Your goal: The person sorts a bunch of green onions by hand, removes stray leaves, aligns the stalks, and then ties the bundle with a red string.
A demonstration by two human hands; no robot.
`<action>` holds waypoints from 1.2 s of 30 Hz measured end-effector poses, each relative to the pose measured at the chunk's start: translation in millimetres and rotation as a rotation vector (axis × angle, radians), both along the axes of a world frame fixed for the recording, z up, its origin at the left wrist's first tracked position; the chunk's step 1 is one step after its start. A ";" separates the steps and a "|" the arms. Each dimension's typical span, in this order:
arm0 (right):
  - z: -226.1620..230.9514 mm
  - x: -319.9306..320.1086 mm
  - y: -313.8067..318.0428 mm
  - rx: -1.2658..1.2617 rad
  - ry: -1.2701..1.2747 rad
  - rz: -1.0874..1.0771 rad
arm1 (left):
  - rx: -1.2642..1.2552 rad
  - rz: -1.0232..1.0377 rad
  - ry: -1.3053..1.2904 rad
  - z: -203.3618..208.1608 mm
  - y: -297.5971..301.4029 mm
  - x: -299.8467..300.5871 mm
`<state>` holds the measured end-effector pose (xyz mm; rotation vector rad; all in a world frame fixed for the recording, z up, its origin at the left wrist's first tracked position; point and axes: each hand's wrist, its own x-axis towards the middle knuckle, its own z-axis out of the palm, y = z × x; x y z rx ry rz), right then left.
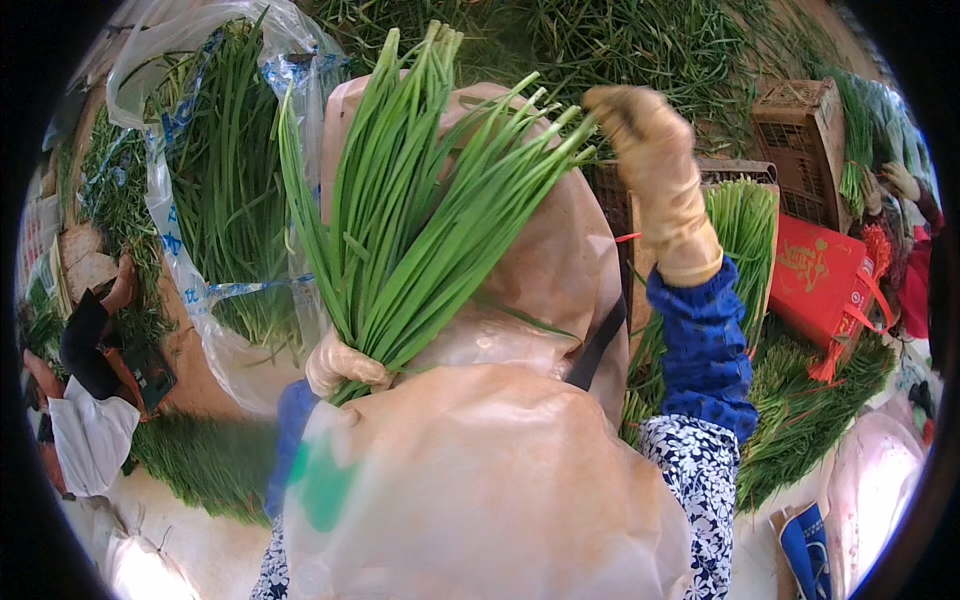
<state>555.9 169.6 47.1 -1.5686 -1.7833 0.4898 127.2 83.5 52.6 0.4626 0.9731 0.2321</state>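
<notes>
A loose bunch of long green garlic chives fans out in front of me, its pale cut ends at the upper right. My left hand, in a cream glove, is closed around the lower part of the bunch, close to my body. My right hand, gloved and raised, is curled beside the pale ends at the upper right. Motion smears its fingers, so I cannot tell whether it grips a stalk. A translucent plastic apron covers my lap beneath the bunch.
At the left lies a clear plastic bag of chives. To the right stand a crate of upright chives, a brown crate and a red box. Loose greens cover the far floor. Other people's limbs show at both sides.
</notes>
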 end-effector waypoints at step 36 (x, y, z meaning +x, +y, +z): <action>25.1 -47.8 46.5 -0.609 -0.012 0.196 | -0.083 0.071 -0.233 26.9 4.7 20.4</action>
